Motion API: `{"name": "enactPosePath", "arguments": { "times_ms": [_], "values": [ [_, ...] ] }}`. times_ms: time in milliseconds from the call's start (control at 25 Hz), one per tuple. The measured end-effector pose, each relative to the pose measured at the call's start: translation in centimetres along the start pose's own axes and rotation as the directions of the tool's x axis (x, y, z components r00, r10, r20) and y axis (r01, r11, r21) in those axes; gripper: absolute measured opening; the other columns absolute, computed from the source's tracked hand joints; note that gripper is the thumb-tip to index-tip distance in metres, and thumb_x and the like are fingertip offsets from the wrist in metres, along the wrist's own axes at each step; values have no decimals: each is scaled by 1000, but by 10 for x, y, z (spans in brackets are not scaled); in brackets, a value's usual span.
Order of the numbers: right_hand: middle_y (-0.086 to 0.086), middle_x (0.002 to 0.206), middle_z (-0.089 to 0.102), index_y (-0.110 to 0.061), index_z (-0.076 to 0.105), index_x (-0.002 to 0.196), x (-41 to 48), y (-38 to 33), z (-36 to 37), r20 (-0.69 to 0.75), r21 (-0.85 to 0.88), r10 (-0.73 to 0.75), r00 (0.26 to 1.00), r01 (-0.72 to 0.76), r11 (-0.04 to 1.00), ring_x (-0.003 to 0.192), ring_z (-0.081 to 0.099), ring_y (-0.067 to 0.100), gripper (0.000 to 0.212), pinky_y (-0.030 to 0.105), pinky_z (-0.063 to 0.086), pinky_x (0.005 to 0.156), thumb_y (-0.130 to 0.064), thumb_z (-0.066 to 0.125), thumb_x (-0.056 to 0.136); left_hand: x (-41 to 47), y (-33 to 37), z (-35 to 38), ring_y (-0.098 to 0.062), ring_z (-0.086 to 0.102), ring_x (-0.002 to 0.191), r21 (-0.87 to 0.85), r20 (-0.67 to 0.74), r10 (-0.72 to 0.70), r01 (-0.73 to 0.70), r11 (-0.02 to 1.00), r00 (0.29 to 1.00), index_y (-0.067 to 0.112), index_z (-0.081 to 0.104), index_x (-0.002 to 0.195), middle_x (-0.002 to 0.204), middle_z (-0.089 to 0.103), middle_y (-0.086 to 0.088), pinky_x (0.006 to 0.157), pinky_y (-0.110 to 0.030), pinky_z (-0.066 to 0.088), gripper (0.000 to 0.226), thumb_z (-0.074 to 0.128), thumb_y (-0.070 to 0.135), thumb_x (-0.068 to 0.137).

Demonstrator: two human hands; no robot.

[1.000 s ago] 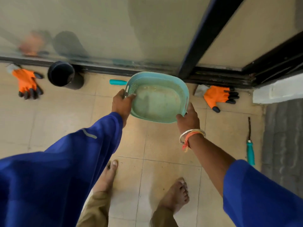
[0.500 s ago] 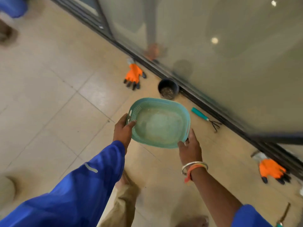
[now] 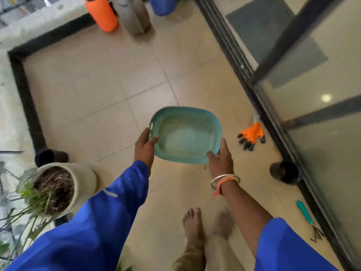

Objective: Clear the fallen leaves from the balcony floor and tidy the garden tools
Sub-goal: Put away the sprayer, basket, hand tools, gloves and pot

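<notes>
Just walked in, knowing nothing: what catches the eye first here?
The empty teal basket stands out first, held mid-frame over the tiled floor by the left hand and right hand at its near rim. Next come the bright orange glove lying beside the door track on the right, and the pale plant pot at lower left.

Soft, even daylight fills the balcony floor, and the pale tiles read bright. Shadows are faint and diffuse. One lies by the black pot at the floor's right edge, another under the planter at its left edge. The glass door shows hazy reflections and one small round glare spot. Motion blur smears the orange sprayer at the far edge and the bare foot nearer the door. The teal basket is sharper. Wide-angle distortion bends the black floor border.
</notes>
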State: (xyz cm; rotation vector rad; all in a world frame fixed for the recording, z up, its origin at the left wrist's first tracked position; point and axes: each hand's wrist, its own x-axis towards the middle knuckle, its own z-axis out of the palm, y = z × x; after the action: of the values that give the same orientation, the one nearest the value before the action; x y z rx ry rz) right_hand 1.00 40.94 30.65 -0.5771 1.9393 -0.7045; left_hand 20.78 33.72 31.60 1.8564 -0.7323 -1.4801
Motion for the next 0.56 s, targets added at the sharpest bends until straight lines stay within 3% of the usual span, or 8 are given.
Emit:
{"name": "enactPosePath", "arguments": {
  "times_ms": [120, 280, 440, 560],
  "values": [
    [6, 134, 61, -24, 37, 148, 27, -70, 46, 91, -35, -67, 994, 70, 997, 118, 60, 26, 71, 45, 49, 101, -24, 55, 79, 42, 43, -41, -15, 50, 130, -83, -84, -17, 10, 997, 996, 9, 43, 148, 145, 51, 0, 115, -35, 37, 57, 61, 9, 94],
    [8, 137, 59, -23, 38, 148, 58, -155, 110, 185, -112, -50, 982, 71, 991, 118, 60, 28, 74, 42, 48, 102, -33, 55, 76, 92, 95, -88, -21, 59, 119, -106, -158, -3, -14, 994, 987, 11, 60, 133, 130, 65, -3, 110, -39, 43, 49, 65, 13, 84],
    [11, 146, 50, -16, 31, 154, 91, -231, 203, 276, -208, -54, 960, 114, 971, 128, 53, 29, 71, 32, 39, 105, -11, 63, 91, 172, 126, -151, -20, 50, 127, -167, -287, -127, 81, 983, 949, 2, 49, 142, 146, 51, -9, 111, -32, 36, 53, 58, -7, 91],
    [7, 148, 48, -21, 28, 155, 109, -287, 267, 377, -271, -17, 926, 128, 954, 129, 53, 28, 72, 32, 39, 107, -13, 62, 92, 215, 153, -203, -16, 48, 128, -242, -378, -179, 90, 966, 908, 2, 46, 144, 144, 51, -4, 109, -30, 34, 54, 56, -7, 92]
  ]
}}
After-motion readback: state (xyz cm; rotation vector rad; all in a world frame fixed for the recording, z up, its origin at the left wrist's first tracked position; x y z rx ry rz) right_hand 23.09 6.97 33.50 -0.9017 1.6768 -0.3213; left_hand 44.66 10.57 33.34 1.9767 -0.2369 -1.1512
